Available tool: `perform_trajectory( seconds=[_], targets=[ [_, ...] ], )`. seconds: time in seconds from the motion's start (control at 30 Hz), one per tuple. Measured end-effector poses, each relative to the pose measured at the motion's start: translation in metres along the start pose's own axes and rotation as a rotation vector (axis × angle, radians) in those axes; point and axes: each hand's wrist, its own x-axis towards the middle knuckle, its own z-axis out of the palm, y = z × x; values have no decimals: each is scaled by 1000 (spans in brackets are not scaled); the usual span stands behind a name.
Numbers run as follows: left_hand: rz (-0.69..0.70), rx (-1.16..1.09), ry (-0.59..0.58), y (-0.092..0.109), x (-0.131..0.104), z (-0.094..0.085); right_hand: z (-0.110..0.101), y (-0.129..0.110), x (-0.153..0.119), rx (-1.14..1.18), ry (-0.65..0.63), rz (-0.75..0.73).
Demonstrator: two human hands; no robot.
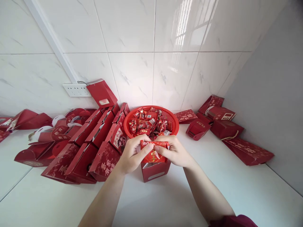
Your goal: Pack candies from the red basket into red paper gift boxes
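Between both hands is a red candy packet [153, 155] with gold print. My left hand [136, 153] pinches its left side, thumb on top, and my right hand [175, 151] grips the right side the same way. Directly below the packet stands a dark red gift box [156, 174], its top largely covered by the packet and hands. Just beyond my fingers sits a round red plastic basket [175, 122] full of small wrapped candies [151, 121]. Both hands' fingertips are partly hidden behind the packet.
Rows of upright red gift boxes [104, 165] crowd the left, with handled boxes [42, 151] beyond them. One box [102, 94] rests tilted on top, near a wall socket [75, 90]. More red boxes [227, 126] lie at right against the grey wall.
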Motion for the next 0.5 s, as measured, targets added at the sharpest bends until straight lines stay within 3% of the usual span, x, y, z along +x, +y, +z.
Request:
perform_trajectory(
  seconds=[0.17,0.4,0.5],
  targets=[
    [33,-4,41,5,0,-8,-7,1,-3,23,110,21],
    [107,320,146,8,-2,-3,-12,-7,-4,-162,-28,13],
    [178,349,121,9,-4,1,-16,-10,-7,-234,-93,14]
  ],
)
